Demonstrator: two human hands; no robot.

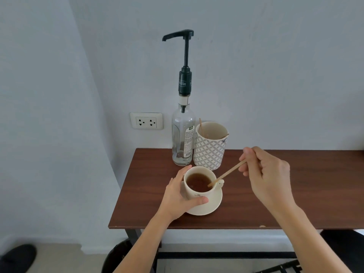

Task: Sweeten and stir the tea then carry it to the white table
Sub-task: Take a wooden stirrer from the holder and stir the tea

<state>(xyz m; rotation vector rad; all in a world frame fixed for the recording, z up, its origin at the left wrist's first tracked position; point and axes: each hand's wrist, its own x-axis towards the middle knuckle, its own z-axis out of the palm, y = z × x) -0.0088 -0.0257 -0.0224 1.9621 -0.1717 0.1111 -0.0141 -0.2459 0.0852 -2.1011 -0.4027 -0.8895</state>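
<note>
Stirring stage: our right hand (269, 178) pinches a wooden stirrer (226, 175) dipped in the tea cup (199, 186), our left hand (177, 196) gripping its side, on its saucer (212, 205) on the brown surface (275, 209). Sweetening probably done; carrying remains.
</note>
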